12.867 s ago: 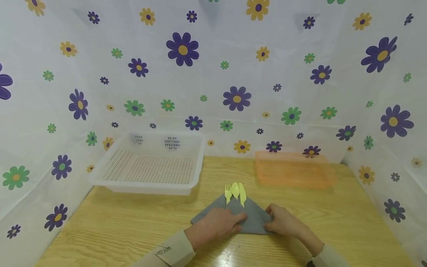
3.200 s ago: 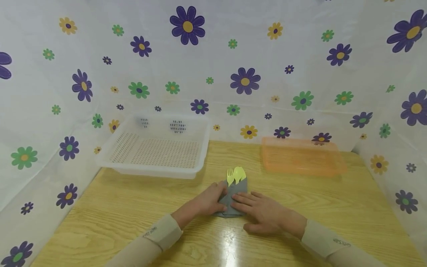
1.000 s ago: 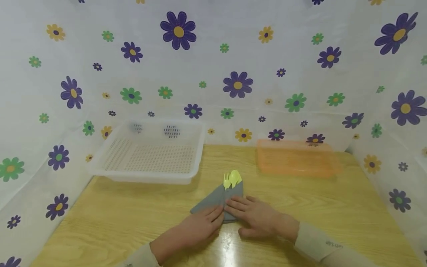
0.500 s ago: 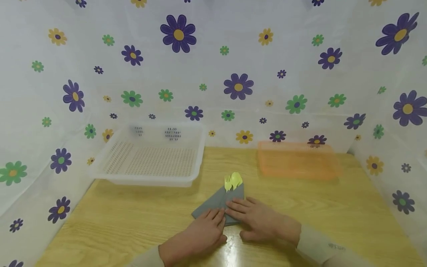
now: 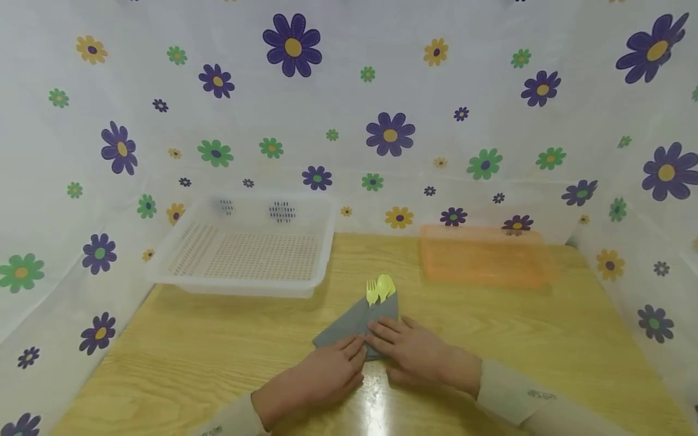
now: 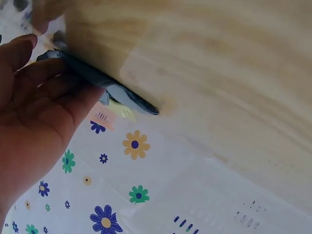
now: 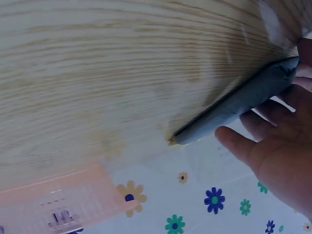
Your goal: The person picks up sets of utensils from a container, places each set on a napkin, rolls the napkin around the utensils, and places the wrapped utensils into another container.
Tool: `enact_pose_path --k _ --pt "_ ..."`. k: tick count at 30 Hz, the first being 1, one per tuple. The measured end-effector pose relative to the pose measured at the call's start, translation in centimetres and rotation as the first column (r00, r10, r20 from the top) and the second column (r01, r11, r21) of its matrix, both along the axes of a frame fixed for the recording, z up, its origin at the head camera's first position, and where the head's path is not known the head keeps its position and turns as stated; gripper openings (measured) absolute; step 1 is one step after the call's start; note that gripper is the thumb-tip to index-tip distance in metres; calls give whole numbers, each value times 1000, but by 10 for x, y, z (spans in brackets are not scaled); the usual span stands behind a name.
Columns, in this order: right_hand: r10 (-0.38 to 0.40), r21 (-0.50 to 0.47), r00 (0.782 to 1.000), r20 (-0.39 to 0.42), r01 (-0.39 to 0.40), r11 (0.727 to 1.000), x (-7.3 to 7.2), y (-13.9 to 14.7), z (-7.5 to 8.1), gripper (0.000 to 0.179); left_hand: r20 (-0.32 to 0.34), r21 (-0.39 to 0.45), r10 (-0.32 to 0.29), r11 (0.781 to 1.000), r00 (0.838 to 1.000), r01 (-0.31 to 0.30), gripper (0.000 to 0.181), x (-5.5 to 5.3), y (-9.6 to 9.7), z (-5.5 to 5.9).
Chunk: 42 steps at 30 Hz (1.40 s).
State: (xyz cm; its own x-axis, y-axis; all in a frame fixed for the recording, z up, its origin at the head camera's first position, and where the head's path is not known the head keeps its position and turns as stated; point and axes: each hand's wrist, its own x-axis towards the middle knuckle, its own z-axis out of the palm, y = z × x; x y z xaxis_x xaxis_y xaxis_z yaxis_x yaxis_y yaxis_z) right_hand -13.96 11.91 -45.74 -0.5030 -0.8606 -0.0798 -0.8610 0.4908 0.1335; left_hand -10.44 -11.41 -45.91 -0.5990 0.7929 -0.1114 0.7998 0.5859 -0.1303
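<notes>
A grey cloth napkin (image 5: 345, 324) lies on the table, its right side folded inward and its left corner spread out in a point. From its top stick a yellow-green fork (image 5: 372, 290), a spoon (image 5: 384, 284) and a sliver of the knife (image 5: 392, 289); the handles are hidden under cloth. My left hand (image 5: 327, 368) rests straight fingers on the lower left of the napkin. On the folded right part, my right hand (image 5: 417, 351) presses with spread fingers. Both wrist views show the napkin edge-on, a thin layered cloth (image 6: 129, 99) under the fingers.
At the back left stands a white perforated basket (image 5: 262, 257). An orange tray (image 5: 485, 260) sits at the back right. Behind and beside the wooden table (image 5: 218, 339) hangs a white flower-patterned sheet (image 5: 349, 91).
Since the oldest frame the napkin's right corner has been folded inward, covering most of the knife. The left corner, tucked in 3.2 s ago, lies spread again. Over the last second the hands barely moved.
</notes>
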Motion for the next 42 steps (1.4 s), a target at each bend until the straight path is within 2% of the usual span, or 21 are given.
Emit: enact_pose_path --k 6,9,11,13,15,17,21,27,29,30,33,35,36,39,42 --pt "-19 37 999 -35 20 999 2 -6 4 62 -89 -53 -2 999 996 -3 43 -1 -9 1" --pt "-26 54 999 -24 27 998 2 -6 4 62 -167 -95 -48 995 985 32 44 -3 -11 3" --pt "-27 61 999 -19 28 998 2 -6 3 62 -252 -121 -108 989 962 80 40 -5 -11 1" --pt "-25 65 999 -20 26 998 2 -6 2 62 -343 -132 -162 984 925 124 33 -7 -9 1" --pt "-24 69 999 -26 26 997 2 -6 2 62 -419 -130 -196 979 886 155 24 -9 -8 -2" --pt "-23 72 999 -32 25 997 2 -6 3 62 -463 -125 -213 977 861 175 18 -12 -6 -3" --pt "-33 71 999 -24 34 997 3 -6 5 61 -477 -127 -231 973 848 193 10 -16 -4 -5" --pt "-42 55 999 -1 42 998 3 -7 3 60 -457 -163 -250 967 854 196 9 -20 -2 -5" --pt "-43 54 999 6 43 998 3 -6 3 61 -472 -194 -277 959 837 207 10 -22 -1 -5" --pt "-45 55 999 12 45 997 2 -6 2 61 -486 -219 -297 952 822 214 11 -22 0 -4" --pt "-48 60 999 17 47 997 2 -5 2 62 -540 -261 -351 934 765 244 12 -23 2 -4" --pt "-48 61 999 19 47 997 2 -4 3 63 -560 -274 -371 927 741 257 14 -23 3 -3" --pt "-48 60 999 20 47 997 2 -4 3 63 -562 -279 -375 925 737 258 15 -23 4 -3" --pt "-48 61 999 22 46 997 2 -5 4 63 -555 -262 -365 929 748 260 12 -24 4 -3" --pt "-47 64 999 26 45 997 2 -4 4 62 -554 -239 -362 932 750 273 10 -25 4 -4"
